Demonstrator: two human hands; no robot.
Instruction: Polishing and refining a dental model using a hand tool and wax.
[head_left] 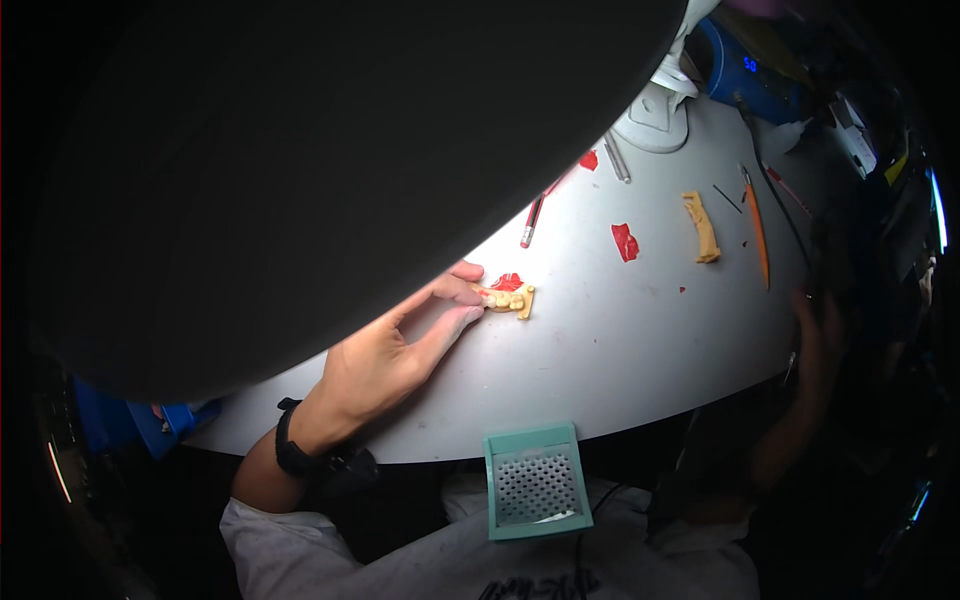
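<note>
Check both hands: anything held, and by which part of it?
Left hand holds the tan dental model by its left end, pinched between thumb and fingers. Right hand: too dark to tell whether it holds anything.

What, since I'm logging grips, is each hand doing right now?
Left hand: holding the cream dental model.
Right hand: in shadow; whether open, closed or holding anything cannot be told.

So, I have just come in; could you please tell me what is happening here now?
The person's left hand pinches the left end of a yellowish tooth model at a white table, with red material beside the teeth. The right hand is in shadow at the right; whether it holds anything is unclear. A second yellowish piece lies apart on the table, between a loose red scrap and an orange tool.
</note>
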